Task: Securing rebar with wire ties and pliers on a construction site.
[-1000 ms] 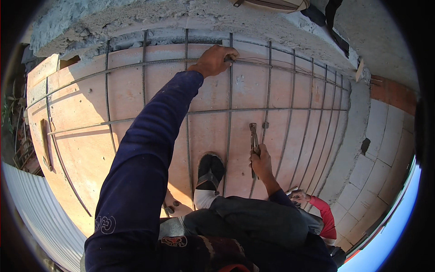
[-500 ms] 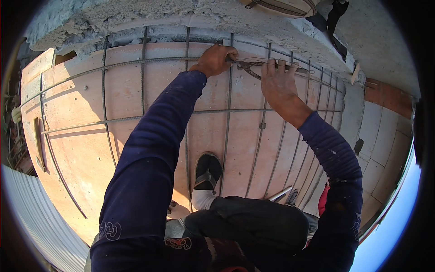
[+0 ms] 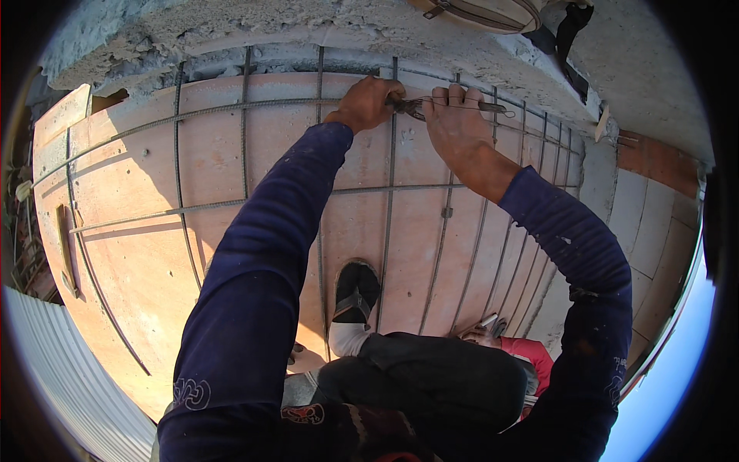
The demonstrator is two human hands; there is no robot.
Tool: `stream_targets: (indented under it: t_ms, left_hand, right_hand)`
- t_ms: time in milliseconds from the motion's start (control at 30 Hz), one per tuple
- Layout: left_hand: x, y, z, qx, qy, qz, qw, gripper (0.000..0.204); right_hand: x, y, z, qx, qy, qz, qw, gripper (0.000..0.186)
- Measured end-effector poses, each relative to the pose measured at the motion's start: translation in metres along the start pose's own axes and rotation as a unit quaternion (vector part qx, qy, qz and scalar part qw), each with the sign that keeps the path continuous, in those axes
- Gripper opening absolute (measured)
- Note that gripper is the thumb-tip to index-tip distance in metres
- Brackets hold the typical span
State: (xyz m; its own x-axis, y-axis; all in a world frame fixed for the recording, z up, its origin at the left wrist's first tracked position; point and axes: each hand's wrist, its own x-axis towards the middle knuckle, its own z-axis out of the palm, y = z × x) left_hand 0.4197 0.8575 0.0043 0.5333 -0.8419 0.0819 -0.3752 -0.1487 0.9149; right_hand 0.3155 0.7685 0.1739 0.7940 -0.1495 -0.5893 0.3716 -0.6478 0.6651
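My right hand (image 3: 464,132) is wrapped round the handles of a pair of pincers (image 3: 412,108), which lie nearly level with the jaws toward the left. A thin wire (image 3: 508,114) runs along the tool and ends in a small loop past my right fingers. My left hand (image 3: 366,103) is closed at the pincers' jaws, beside a crossing of reinforcing bars. What its fingertips pinch is hidden. The upper long bar (image 3: 285,102) passes under my left hand, and a cross bar (image 3: 392,150) runs down from the jaws toward my foot.
The bar grid lies over pinkish wooden boards (image 3: 231,169). Rough concrete (image 3: 154,46) edges the far side, with a bag (image 3: 493,14) on it. A loose wood strip (image 3: 66,250) lies at left. Another person's red sleeve (image 3: 531,356) and hand show at lower right.
The pincers' handles have come together, and my right hand has moved a little left, nearer my left hand. Another person's hand and more of their red sleeve have come into view.
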Motion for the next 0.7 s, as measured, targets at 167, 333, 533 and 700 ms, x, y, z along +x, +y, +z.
stream_targets:
  t_ms: [167,333,533,700]
  left_hand:
    - [-0.001,-0.003,0.002,0.000,0.005,0.005,1.000,0.034]
    - [-0.006,-0.008,-0.003,-0.007,-0.002,0.006,1.000,0.033]
    - [0.011,0.011,0.007,-0.025,0.004,0.043,0.999,0.031]
    - [-0.003,-0.009,-0.003,-0.028,0.002,0.002,1.000,0.029]
  right_hand:
    - [0.001,0.000,0.004,0.022,0.015,-0.016,1.000,0.037]
    - [0.016,0.027,0.004,0.292,-0.120,-0.047,0.947,0.035]
    - [-0.017,0.057,0.011,0.753,-0.280,0.063,0.592,0.063]
    - [-0.017,0.007,0.013,0.359,0.051,-0.041,0.931,0.041]
